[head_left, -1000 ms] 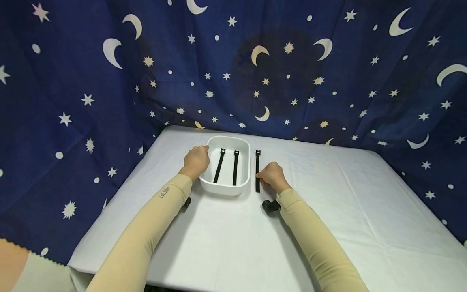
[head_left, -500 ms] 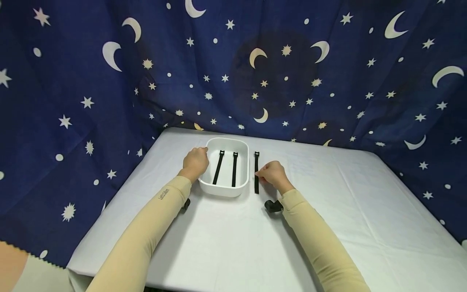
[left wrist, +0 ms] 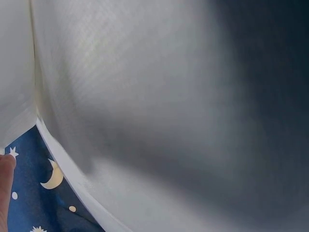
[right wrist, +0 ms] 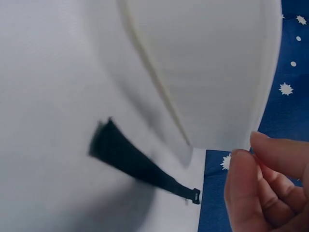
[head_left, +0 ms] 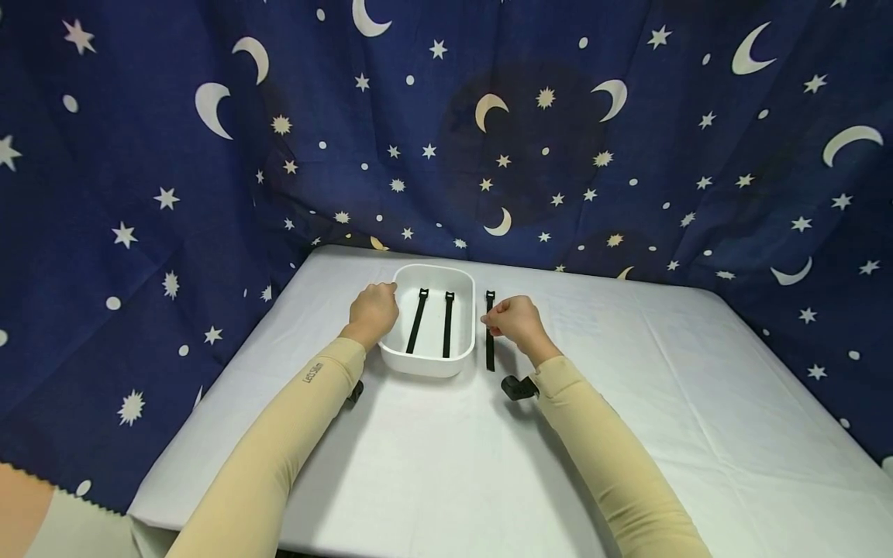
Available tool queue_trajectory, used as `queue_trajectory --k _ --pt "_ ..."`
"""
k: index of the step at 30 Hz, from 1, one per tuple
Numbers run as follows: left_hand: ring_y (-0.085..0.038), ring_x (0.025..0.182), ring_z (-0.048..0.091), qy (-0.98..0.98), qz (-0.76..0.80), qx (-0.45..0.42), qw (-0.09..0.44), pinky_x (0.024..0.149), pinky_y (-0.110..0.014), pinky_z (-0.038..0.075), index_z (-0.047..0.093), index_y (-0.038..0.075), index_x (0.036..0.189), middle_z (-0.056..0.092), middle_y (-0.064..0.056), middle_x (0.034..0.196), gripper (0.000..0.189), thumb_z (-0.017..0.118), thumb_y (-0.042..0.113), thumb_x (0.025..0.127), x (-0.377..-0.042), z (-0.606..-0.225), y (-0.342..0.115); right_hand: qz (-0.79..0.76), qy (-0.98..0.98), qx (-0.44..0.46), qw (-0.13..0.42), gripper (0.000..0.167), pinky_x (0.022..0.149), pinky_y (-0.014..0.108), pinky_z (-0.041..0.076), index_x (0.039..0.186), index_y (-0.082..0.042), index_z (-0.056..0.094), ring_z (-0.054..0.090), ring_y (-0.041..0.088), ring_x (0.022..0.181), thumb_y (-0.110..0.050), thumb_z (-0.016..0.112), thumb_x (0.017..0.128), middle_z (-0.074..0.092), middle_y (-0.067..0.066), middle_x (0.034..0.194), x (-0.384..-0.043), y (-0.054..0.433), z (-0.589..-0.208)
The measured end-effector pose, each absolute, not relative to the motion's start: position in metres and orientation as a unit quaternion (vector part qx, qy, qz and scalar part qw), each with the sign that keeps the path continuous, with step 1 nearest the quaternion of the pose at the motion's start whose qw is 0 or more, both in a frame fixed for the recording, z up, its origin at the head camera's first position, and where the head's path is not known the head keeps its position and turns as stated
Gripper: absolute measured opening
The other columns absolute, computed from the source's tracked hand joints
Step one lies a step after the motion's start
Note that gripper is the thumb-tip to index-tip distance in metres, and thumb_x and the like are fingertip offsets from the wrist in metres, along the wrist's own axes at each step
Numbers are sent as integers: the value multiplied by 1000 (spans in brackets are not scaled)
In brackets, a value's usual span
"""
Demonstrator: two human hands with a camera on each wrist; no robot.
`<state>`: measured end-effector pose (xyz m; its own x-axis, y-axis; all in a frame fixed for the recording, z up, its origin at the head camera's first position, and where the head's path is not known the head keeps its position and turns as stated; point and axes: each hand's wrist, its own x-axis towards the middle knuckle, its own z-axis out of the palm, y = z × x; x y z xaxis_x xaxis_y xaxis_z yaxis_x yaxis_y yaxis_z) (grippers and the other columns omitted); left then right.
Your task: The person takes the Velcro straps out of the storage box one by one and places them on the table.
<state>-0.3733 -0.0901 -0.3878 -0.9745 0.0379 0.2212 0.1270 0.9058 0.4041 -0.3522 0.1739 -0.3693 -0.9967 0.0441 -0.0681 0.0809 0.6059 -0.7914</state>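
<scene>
Left arm in a cream fabric sleeve reached forward, bare left hand showed its back, cream-sleeved right arm slanted inward, bare right hand hung with curled fingers drawn close together.

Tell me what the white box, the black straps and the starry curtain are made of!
The white box: probably hard, smooth plastic, because its thin walls have an even colour and rounded corners.

The black straps: maybe fabric or nylon, dull and flat like ribbon; I can't see a weave to be sure.

The starry curtain: likely printed cloth, since it hangs in soft folds.
</scene>
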Motion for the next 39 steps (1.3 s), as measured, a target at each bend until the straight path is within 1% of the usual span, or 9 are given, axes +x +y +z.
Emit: queue_trajectory --k 4,8,11,14,19,22,29,35,39 --pt "-36 110 70 -971 -213 -39 104 84 -49 61 60 8 138 68 -18 128 38 46 11 103 -373 -389 -91 -453 891 29 15 16 89 45 60 89 0 72 70 17 74 -16 72 93 74 8 84 -353 171 -364" --pt "-36 109 71 -971 -212 -36 104 83 -50 62 61 9 138 69 -18 127 38 46 11 102 -373 -389 -92 -460 887 28 11 15 87 42 61 89 0 72 71 18 75 -15 72 92 74 7 85 -354 167 -357" --pt "-37 109 71 -971 -213 -35 103 83 -50 62 61 9 138 69 -18 126 38 47 11 102 -373 -388 -92 -461 887 29 12 15 88 41 60 91 0 71 69 14 73 -15 73 92 73 7 88 -356 163 -354" --pt "-37 108 71 -971 -213 -35 101 82 -50 62 60 8 138 69 -18 127 38 47 11 102 -372 -389 -93 -467 884 26 16 15 92 44 59 94 1 70 69 13 73 -14 73 92 71 10 94 -356 160 -352" --pt "-36 109 71 -972 -214 -34 93 82 -49 62 59 8 139 68 -18 128 39 47 12 103 -372 -389 -93 -472 882 16 16 15 94 46 58 94 2 70 66 10 68 -12 73 91 70 9 90 -358 153 -349" --pt "-35 109 71 -973 -212 -34 90 82 -48 62 59 8 140 68 -18 129 39 47 12 103 -372 -388 -93 -471 882 13 17 15 92 45 59 94 2 71 65 9 67 -12 73 91 71 8 88 -359 149 -348" --pt "-35 109 71 -973 -209 -32 87 83 -48 62 58 9 140 67 -17 130 39 46 12 103 -371 -384 -91 -470 883 7 16 14 79 30 60 95 1 72 67 11 70 -12 73 91 72 10 93 -358 138 -346" --pt "-34 110 70 -974 -209 -32 81 84 -48 62 58 10 141 67 -17 131 40 46 12 103 -371 -383 -89 -476 879 -6 16 14 83 35 62 94 2 72 67 9 68 -12 73 91 73 13 99 -357 127 -346" --pt "-35 110 70 -974 -209 -31 82 84 -49 62 57 10 141 67 -17 131 40 45 13 104 -370 -383 -89 -484 875 -15 15 13 87 41 61 93 3 72 65 8 65 -10 74 90 72 11 90 -358 122 -346"
